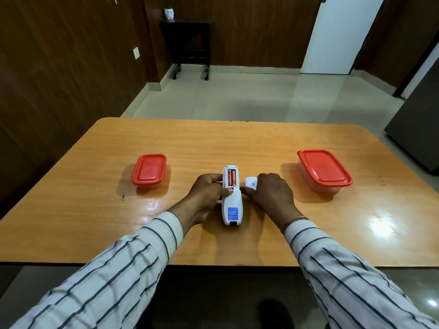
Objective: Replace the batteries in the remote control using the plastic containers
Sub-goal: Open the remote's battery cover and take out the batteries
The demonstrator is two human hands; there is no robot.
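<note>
Two striped sleeves reach in from the near edge over the orange worktop (95, 210); between them the white remote control (231, 200) lies face down near the middle, its long axis running near to far, a blue label on its near half; the left hand (209, 193) grips the remote from the left side, thumb pressed across its back just below the open battery bay; the right hand (268, 193) touches the remote's right edge with its fingertips and curls around the white battery cover (251, 182), which sits just right of the remote; in the open bay at the far end of the remote lie two red batteries (231, 177) side by side; farther out, well apart on either side, stand two plastic containers with red lids closed, the left container (149, 170) smaller, the right container (324, 169) larger; beyond the worktop lies a pale tiled floor (237, 96).
</note>
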